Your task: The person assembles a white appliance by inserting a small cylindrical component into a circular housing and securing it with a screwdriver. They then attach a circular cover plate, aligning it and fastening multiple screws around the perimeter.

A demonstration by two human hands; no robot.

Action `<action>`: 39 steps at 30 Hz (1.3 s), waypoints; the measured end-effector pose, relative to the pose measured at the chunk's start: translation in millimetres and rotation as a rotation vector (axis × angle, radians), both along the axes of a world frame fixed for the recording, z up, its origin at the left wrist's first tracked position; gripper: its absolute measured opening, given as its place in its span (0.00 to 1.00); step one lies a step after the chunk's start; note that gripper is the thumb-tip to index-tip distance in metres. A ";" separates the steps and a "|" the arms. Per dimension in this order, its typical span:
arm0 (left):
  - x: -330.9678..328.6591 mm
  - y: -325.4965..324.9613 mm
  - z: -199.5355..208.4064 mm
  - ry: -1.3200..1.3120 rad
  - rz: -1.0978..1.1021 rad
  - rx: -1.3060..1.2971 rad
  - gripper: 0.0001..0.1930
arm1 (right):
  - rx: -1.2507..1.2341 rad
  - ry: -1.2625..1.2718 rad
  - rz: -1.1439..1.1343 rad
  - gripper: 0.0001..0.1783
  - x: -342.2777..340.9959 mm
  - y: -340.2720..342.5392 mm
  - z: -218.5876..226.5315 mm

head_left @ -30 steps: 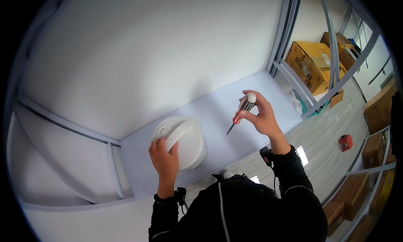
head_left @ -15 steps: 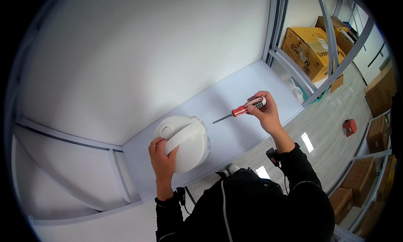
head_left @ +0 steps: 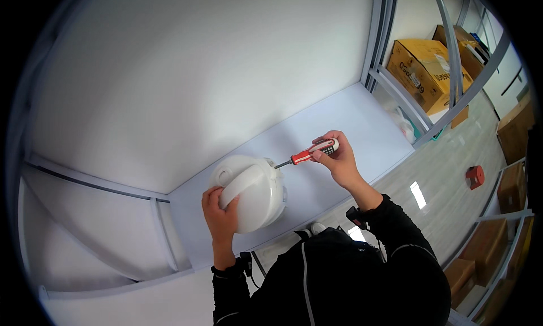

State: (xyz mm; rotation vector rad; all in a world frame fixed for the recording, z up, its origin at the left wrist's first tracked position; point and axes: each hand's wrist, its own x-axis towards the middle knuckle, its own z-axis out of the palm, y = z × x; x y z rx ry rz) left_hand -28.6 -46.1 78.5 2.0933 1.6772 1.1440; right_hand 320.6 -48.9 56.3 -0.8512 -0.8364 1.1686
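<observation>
On the pale tabletop [head_left: 334, 122] stands a round white lidded container [head_left: 259, 204], like a small cooker, with a broad handle strip across its top and a round knob beside the strip. My left hand [head_left: 220, 214] is closed round the near-left end of that strip. A red-and-white screwdriver [head_left: 314, 151] with a thin metal shaft is gripped in my right hand [head_left: 338, 159]. Its tip meets the container's upper right side, at a small fitting near the rim. Whether the tip sits in a screw is too small to tell.
A white wall panel [head_left: 198, 71] rises behind the table, framed by grey metal posts [head_left: 375, 37]. Yellow cardboard boxes [head_left: 427, 71] sit at the back right. A red object [head_left: 475, 176] lies on the glossy floor, near shelves of brown boxes [head_left: 487, 242].
My right hand has moved left, bringing the screwdriver tip from apart to the container's side. The container has tilted slightly under my left hand, which keeps its grip.
</observation>
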 end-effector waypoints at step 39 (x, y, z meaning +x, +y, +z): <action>140.3 13.3 -44.3 -1.699 -1.073 -1.179 0.38 | -0.226 -0.918 -0.823 0.23 71.3 -101.7 -27.1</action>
